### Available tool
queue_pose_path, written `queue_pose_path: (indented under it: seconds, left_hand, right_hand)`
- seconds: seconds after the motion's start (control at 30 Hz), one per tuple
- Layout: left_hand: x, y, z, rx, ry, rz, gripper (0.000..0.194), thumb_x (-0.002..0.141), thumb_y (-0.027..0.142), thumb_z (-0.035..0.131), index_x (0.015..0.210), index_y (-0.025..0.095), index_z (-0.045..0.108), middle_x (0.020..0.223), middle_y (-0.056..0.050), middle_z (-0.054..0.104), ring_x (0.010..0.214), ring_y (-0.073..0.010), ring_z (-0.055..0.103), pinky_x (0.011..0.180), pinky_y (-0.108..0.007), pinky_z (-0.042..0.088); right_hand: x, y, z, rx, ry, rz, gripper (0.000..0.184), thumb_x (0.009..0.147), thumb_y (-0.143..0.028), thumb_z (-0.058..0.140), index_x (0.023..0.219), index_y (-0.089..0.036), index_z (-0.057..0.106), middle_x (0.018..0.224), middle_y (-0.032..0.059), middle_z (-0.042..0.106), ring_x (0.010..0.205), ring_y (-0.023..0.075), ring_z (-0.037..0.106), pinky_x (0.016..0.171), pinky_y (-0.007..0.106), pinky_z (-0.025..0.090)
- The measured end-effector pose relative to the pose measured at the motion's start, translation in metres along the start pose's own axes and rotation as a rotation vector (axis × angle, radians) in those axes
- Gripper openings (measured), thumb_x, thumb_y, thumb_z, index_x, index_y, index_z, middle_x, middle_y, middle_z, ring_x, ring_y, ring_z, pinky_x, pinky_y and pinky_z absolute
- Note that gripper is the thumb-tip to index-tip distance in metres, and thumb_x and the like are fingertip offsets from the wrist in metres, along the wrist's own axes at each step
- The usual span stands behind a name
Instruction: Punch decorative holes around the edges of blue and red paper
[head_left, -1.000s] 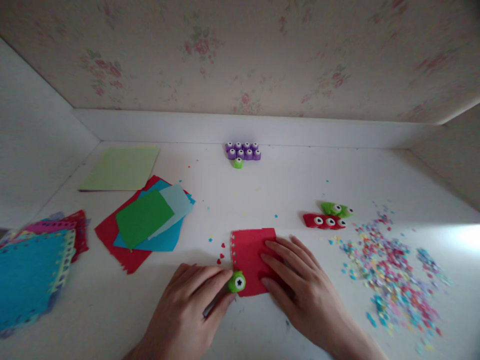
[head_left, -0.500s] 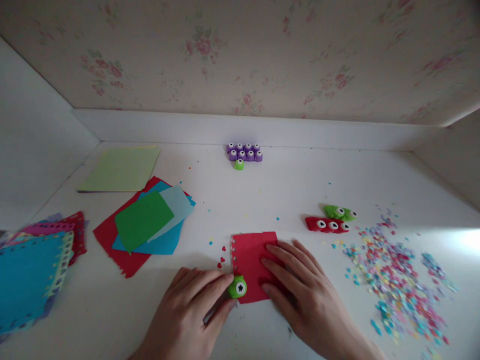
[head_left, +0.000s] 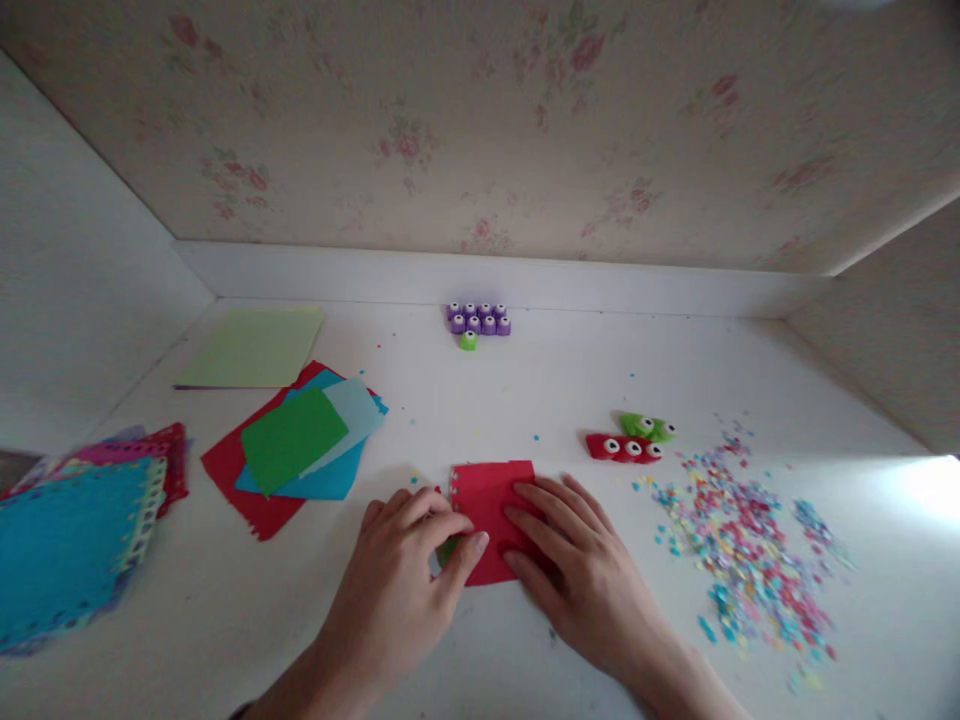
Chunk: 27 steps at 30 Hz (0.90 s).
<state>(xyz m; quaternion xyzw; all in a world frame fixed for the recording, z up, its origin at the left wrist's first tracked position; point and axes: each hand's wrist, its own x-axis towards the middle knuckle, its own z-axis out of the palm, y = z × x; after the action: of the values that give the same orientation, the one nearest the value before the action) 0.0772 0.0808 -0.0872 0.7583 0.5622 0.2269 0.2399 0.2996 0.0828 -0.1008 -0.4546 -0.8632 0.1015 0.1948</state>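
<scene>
A small green craft punch (head_left: 448, 549) is held in my left hand (head_left: 401, 570), mostly covered by the fingers and thumb. It sits at the left edge of a red sheet of paper (head_left: 486, 500), which has a row of small holes along that edge. My right hand (head_left: 577, 550) lies flat on the right part of the sheet, fingers spread. Red cut-out bits beside the holes are mostly hidden behind my left hand.
Purple punches (head_left: 473, 323) and one green punch (head_left: 469, 342) stand at the back. Red punches (head_left: 624, 449) and green ones (head_left: 641, 426) lie right, near scattered confetti (head_left: 750, 540). Coloured sheets (head_left: 292, 440), pale green paper (head_left: 251, 347) and punched sheets (head_left: 75, 540) are left.
My left thumb and fingers have closed over the green punch, hiding its top. My right hand stays on the red sheet. The view has shifted slightly.
</scene>
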Motion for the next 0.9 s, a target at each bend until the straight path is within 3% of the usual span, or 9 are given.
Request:
queue_pose_path:
  seconds: [0.33,0.5,0.7,0.9]
  left_hand:
    - [0.001,0.003,0.008,0.037,-0.081,-0.174,0.02,0.093,0.032,0.061,0.075,0.022,0.063,0.091,-0.002,0.066,0.093,-0.0262,0.059,0.082,-0.041,0.039]
    - [0.008,0.01,0.002,0.096,-0.19,-0.233,0.021,0.092,0.033,0.061,0.074,0.023,0.064,0.092,-0.002,0.065,0.092,-0.0276,0.059,0.079,-0.041,0.04]
    - [-0.002,0.005,0.003,0.07,-0.083,-0.163,0.025,0.098,0.039,0.053,0.084,0.025,0.068,0.098,-0.002,0.066,0.1,-0.0277,0.06,0.084,-0.044,0.039]
    - [-0.015,-0.023,-0.006,0.116,0.042,-0.091,0.031,0.102,0.041,0.044,0.094,0.028,0.071,0.103,-0.002,0.068,0.1,-0.0253,0.062,0.084,-0.044,0.039]
  right_hand:
    - [-0.001,-0.001,0.001,0.03,0.029,0.029,0.031,0.092,-0.028,0.063,0.123,-0.024,0.066,0.132,0.007,0.064,0.127,0.0278,0.054,0.113,0.055,0.037]
    - [-0.003,-0.002,0.002,0.02,0.033,0.024,0.031,0.093,-0.028,0.061,0.123,-0.024,0.066,0.133,0.0072,0.064,0.126,0.0269,0.055,0.113,0.055,0.037]
    - [-0.003,0.0,0.004,0.011,0.038,0.01,0.03,0.093,-0.03,0.061,0.121,-0.024,0.067,0.131,0.0075,0.065,0.125,0.0272,0.055,0.112,0.056,0.038]
    - [-0.003,0.001,0.005,0.01,0.039,0.009,0.029,0.093,-0.03,0.061,0.121,-0.025,0.067,0.131,0.0068,0.065,0.125,0.0275,0.056,0.111,0.057,0.039]
